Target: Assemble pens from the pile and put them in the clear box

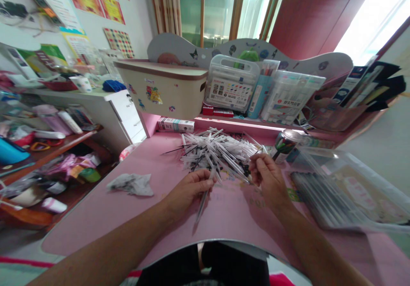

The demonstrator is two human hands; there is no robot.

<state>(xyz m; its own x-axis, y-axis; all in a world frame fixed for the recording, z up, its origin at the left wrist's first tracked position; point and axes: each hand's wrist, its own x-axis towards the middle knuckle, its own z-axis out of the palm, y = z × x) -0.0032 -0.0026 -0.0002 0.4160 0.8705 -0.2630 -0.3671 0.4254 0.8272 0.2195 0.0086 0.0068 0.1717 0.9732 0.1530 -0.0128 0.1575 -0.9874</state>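
A heap of clear pen barrels and thin black refills [218, 151] lies in the middle of the pink desk [128, 217]. My left hand [188, 190] is closed on a clear pen barrel [202, 202] that slants down toward me. My right hand [267, 177] pinches a thin piece at the heap's near right edge; I cannot make out what it is. The two hands are close together in front of the heap.
A crumpled grey wrapper [131, 183] lies to the left. A clear plastic box of pens [333, 196] sits on the right, a dark can [283, 145] behind it. A cream bin [163, 87] and marker cases [230, 83] line the back shelf. Cluttered shelves [48, 145] stand far left.
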